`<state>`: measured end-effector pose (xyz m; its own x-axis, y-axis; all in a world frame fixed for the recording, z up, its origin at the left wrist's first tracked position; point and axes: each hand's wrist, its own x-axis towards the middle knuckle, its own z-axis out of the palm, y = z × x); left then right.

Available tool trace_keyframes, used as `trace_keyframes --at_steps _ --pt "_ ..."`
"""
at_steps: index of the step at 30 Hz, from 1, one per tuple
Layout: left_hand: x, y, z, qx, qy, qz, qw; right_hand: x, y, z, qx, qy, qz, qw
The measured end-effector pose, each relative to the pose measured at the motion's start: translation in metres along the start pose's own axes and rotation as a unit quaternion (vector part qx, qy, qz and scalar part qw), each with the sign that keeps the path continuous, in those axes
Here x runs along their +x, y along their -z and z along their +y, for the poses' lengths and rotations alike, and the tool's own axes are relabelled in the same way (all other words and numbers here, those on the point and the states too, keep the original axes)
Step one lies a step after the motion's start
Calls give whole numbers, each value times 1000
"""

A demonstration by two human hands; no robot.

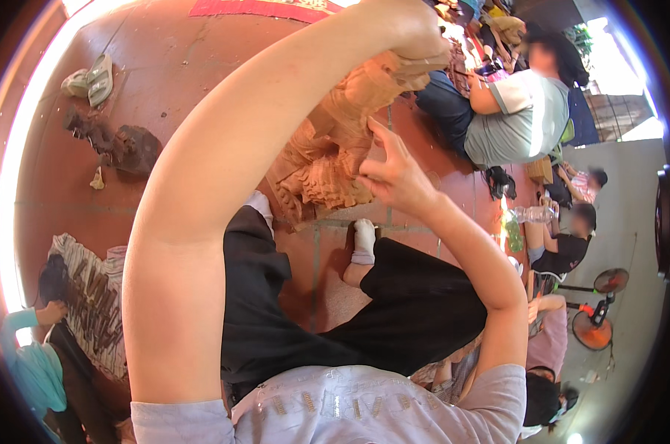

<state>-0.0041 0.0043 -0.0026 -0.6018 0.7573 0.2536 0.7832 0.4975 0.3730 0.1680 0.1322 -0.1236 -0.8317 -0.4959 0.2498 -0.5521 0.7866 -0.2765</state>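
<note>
In front of my crossed legs, a light-brown wood carving (331,177) with deep ruffled relief stands on the tiled floor. My left arm reaches up and across, and my left hand (416,33) is closed on the carving's upper end; most of its fingers are hidden. Lower down, my right hand (401,174) is at the carving's right side. Its index finger is stretched toward the wood and seems to touch it. The other fingers are partly bent and apart, with no tool visible in them.
A dark carved wood piece (131,148), a small wood chip (96,178) and pale sandals (99,80) lie to the left. Nearer is a striped cloth with many slim tools (98,311). A seated person (516,118), a plastic bottle (534,214) and fans (592,331) are at right.
</note>
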Motion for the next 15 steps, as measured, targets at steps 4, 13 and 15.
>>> trace_keyframes --at_steps 4,13,15 --pt "2 -5 1 -19 -57 28 998 1 -8 7 56 -46 12 997" --pt "10 -9 0 -3 -31 22 999 1 -6 6 37 -13 1 999" --pt "14 -10 0 18 -53 10 998 5 5 15 103 -51 -27 993"
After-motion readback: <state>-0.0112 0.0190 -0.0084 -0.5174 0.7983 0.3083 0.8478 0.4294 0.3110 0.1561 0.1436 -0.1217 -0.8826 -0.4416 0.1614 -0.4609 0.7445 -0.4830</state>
